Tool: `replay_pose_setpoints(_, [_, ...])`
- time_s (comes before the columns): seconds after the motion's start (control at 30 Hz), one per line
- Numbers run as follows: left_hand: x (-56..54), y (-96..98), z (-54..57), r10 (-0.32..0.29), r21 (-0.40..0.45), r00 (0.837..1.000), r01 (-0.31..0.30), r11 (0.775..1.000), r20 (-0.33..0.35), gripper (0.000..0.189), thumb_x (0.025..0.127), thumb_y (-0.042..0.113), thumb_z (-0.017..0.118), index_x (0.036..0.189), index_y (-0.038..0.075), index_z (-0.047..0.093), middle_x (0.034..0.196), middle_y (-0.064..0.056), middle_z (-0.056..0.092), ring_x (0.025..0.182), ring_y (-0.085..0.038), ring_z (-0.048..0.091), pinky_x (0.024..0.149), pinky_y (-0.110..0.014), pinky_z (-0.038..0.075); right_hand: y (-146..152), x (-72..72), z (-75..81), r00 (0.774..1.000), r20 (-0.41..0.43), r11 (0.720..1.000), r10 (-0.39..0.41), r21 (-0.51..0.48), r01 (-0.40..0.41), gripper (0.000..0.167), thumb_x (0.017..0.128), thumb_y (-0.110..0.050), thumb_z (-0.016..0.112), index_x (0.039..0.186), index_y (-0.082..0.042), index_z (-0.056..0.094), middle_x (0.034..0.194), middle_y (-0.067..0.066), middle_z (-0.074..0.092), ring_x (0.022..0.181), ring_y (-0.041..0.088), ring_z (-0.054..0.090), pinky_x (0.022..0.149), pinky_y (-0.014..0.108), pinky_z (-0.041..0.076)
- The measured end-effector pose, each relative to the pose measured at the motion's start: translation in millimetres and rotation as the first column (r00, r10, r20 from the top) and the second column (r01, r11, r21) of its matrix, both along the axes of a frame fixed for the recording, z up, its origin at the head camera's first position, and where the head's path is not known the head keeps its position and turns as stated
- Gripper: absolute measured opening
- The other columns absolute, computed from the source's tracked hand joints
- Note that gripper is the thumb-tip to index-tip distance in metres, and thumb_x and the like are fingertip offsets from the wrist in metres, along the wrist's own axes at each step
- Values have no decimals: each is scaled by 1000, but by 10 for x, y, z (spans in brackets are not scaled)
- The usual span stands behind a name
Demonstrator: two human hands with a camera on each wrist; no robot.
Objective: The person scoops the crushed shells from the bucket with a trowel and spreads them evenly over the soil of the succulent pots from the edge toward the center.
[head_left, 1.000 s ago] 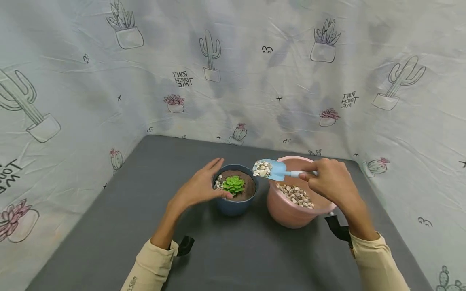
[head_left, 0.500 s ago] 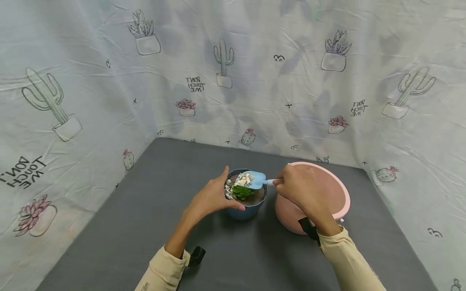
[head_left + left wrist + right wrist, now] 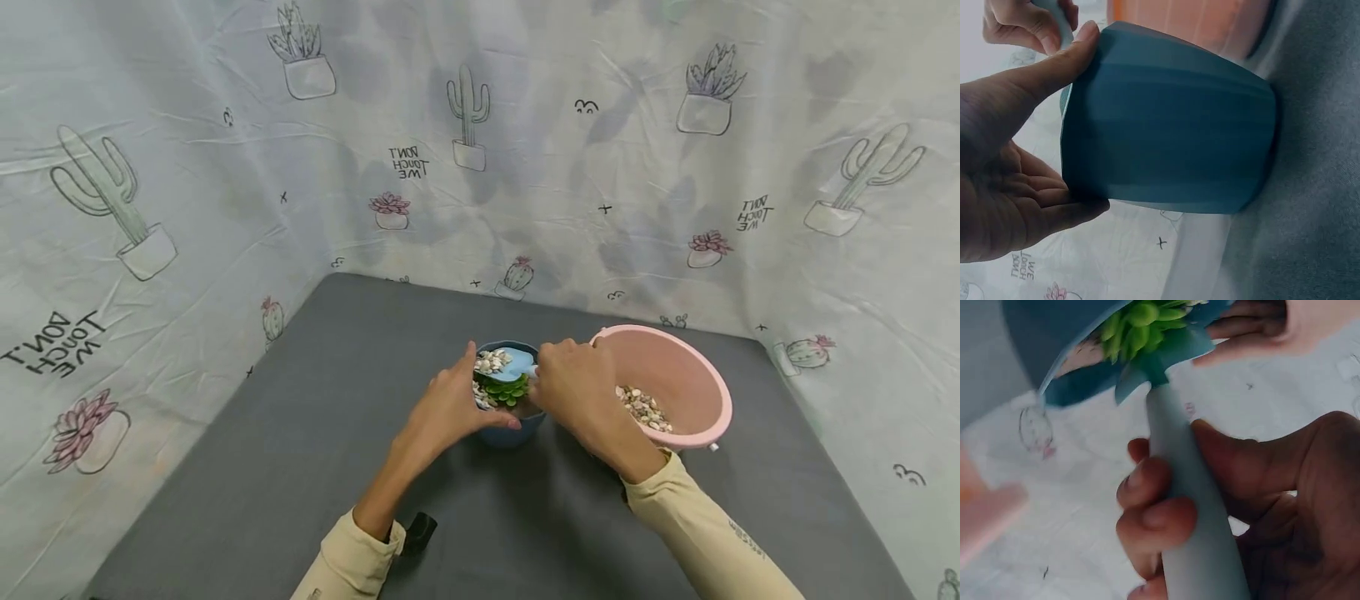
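Note:
My left hand [image 3: 447,407] grips the rim of a blue flower pot [image 3: 504,436], thumb on the near side and fingers on the far left. In the left wrist view the pot [image 3: 1172,122] stands on the grey surface. A green succulent [image 3: 510,392] grows from its soil, with white pebbles along the left edge. My right hand [image 3: 577,396] holds a light blue garden trowel [image 3: 519,363] over the pot, its blade loaded with pebbles [image 3: 491,361]. The right wrist view shows fingers and thumb wrapped round the trowel's pale handle [image 3: 1191,506].
A pink bucket [image 3: 693,375] stands just right of the pot, with more pebbles [image 3: 643,408] at its bottom. The dark grey table [image 3: 360,375] is backed by a pale cloth [image 3: 540,167] printed with cactus drawings.
My right hand has carried the loaded trowel left from above the bucket to over the pot, its blade now at the far left inside the rim. My left hand stays at the pot.

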State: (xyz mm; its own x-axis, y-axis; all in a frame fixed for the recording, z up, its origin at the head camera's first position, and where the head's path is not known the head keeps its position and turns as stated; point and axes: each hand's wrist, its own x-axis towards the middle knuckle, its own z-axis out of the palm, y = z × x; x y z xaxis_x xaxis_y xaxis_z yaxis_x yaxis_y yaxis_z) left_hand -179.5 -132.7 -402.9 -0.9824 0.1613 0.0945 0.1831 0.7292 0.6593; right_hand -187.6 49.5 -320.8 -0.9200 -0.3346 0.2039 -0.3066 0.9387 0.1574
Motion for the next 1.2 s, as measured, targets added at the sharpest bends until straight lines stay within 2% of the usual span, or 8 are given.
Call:
replay_pose_setpoints(0.13, [11, 5, 9, 27, 2, 999, -27, 1000, 20, 137, 70, 62, 92, 168, 3, 16, 164, -22, 44, 139, -46, 56, 105, -58, 55, 20, -33, 63, 999, 34, 1000, -1, -2, 2, 46, 86, -23, 74, 53, -19, 42, 52, -1, 37, 48, 21, 44, 54, 39, 35])
replay_pose_setpoints(0.2, [15, 12, 7, 32, 1, 999, -32, 999, 17, 137, 70, 63, 91, 167, 3, 17, 163, -23, 44, 139, -47, 56, 105, -59, 55, 42, -47, 100, 999, 52, 1000, -5, 4, 5, 48, 85, -24, 75, 52, -20, 40, 52, -2, 35, 48, 21, 44, 53, 38, 36])
replay_pose_setpoints(0.33, [29, 20, 9, 39, -11, 999, -39, 999, 15, 136, 70, 64, 91, 167, 2, 17, 163, -23, 44, 138, -48, 56, 105, -60, 54, 51, -46, 143, 996, 86, 999, -19, 34, 16, 43, 86, -30, 78, 56, -18, 49, 56, 2, 46, 51, 21, 49, 52, 38, 41])
replay_pose_setpoints(0.47, [26, 18, 8, 42, -5, 999, -42, 999, 33, 136, 70, 63, 91, 167, 3, 17, 164, -23, 43, 139, -50, 54, 105, -61, 53, 30, -41, 173, 998, 69, 998, -12, 59, 7, 43, 85, -32, 81, 58, -17, 51, 58, 3, 49, 52, 22, 49, 53, 38, 40])
replay_pose_setpoints(0.57, [10, 15, 4, 44, -4, 998, -44, 999, 34, 137, 70, 63, 91, 168, 3, 16, 164, -23, 43, 139, -50, 54, 105, -62, 53, 14, -54, 197, 999, 46, 998, 19, 65, -21, 45, 85, -35, 83, 57, -18, 52, 58, 2, 48, 53, 22, 50, 58, 40, 42])
replay_pose_setpoints(0.7, [2, 9, -2, 51, -8, 998, -51, 999, 39, 137, 70, 64, 91, 168, 4, 16, 165, -21, 42, 140, -50, 53, 106, -61, 53, -9, -69, 216, 997, 66, 997, 47, 57, -50, 41, 87, -35, 82, 62, -17, 55, 60, 2, 49, 55, 23, 51, 65, 43, 44])
replay_pose_setpoints(0.93, [9, 31, -16, 36, -3, 999, -36, 999, 38, 137, 70, 66, 89, 168, 4, 17, 166, -21, 40, 140, -50, 53, 107, -61, 53, 44, -84, 256, 998, 70, 999, 10, 51, -14, 43, 85, -34, 85, 59, -17, 54, 58, 2, 49, 55, 22, 50, 64, 42, 40])
replay_pose_setpoints(1.2, [2, 29, -10, 47, 8, 998, -48, 999, 46, 136, 71, 66, 89, 168, 5, 16, 164, -21, 43, 139, -49, 55, 106, -61, 53, 87, -111, 298, 995, 101, 999, -15, 53, 9, 36, 92, -26, 76, 64, -15, 58, 61, 5, 50, 56, 25, 52, 62, 43, 43])
